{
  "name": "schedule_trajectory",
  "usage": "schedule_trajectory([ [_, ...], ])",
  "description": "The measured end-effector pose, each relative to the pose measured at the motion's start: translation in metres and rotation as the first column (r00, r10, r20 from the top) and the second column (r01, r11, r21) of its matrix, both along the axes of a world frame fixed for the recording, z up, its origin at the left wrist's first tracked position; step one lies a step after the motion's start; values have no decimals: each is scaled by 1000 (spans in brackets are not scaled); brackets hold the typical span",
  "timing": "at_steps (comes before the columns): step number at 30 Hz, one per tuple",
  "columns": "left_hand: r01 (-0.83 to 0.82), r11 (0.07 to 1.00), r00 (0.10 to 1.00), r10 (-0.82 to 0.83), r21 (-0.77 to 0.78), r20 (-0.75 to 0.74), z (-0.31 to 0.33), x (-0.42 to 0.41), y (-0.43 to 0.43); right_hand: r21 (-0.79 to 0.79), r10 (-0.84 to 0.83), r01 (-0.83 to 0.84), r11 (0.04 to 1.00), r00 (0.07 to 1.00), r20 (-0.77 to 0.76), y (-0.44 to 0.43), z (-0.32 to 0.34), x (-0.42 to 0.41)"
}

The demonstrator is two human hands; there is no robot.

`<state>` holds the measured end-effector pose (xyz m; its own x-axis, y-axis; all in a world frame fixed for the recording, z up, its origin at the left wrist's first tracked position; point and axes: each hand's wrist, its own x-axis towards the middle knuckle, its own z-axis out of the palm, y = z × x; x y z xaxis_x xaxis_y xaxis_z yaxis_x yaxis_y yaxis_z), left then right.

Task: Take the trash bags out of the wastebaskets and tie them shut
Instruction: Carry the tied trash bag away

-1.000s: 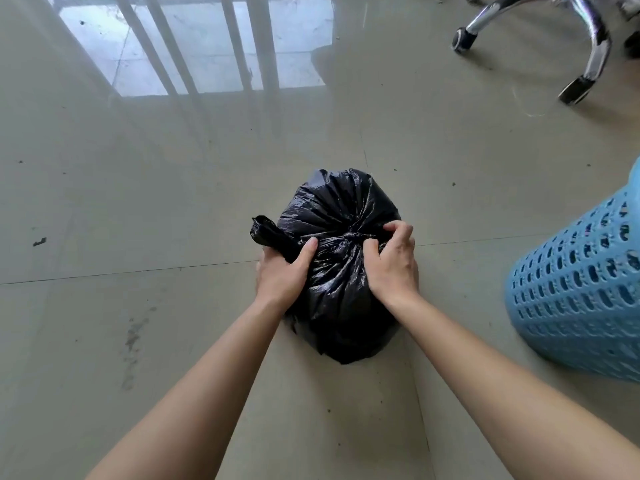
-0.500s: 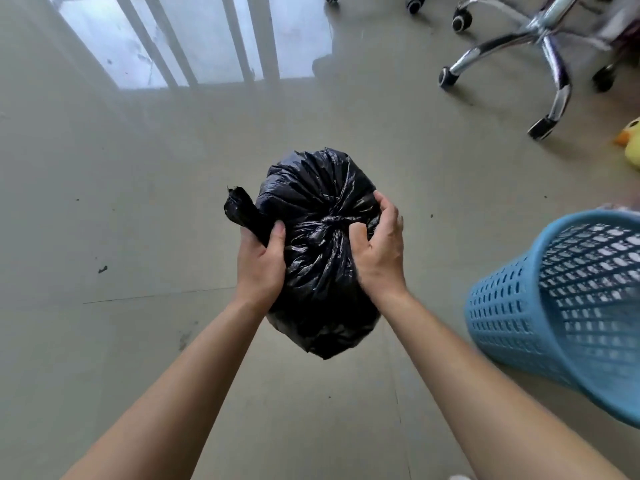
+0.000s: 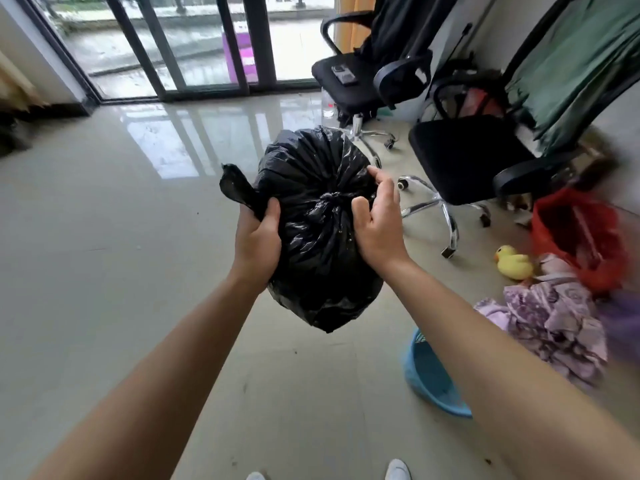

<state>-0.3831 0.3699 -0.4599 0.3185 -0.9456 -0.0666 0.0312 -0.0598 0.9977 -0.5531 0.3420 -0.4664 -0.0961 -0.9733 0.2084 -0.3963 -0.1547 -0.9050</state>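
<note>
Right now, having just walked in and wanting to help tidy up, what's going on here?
A person holds a black trash bag off the floor with both hands. The left hand grips a loose plastic tail at its side; the right hand clasps the bag beside the knot, so it looks tied. A blue wastebasket sits on the floor below.
</note>
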Motion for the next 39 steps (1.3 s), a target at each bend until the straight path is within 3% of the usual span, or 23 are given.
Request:
schedule_trajectory([
  [5, 17, 993, 1000, -19, -114, -14, 192, -19, 20, -76, -15, 16, 997, 1000, 15, 19, 188, -26],
  [10, 12, 973, 999, -19, -229, -27, 297, -38, 44, -199, -9, 15, 980, 1000, 28, 41, 289, -45],
  [18, 184, 905, 976, -215, -383, -39, 363, -32, 80, -386, -154, 140, 912, 988, -6, 101, 359, -52],
  [24, 412, 816, 875, -478, -404, -73, 360, -70, 106, -346, -481, 454, 821, 877, 8, 184, 358, -74],
  [29, 648, 650, 671, -734, -397, -107, 370, -159, 181, -343, -739, 698, 628, 674, 19, 310, 368, -133],
  [34, 824, 393, 380, -918, -409, -116, 385, -240, 309, -426, -889, 800, 422, 457, -23, 483, 390, -185],
  [39, 885, 105, 103, -994, -454, -29, 400, -305, 488, -466, -985, 873, 143, 172, 20, 689, 390, -205],
])
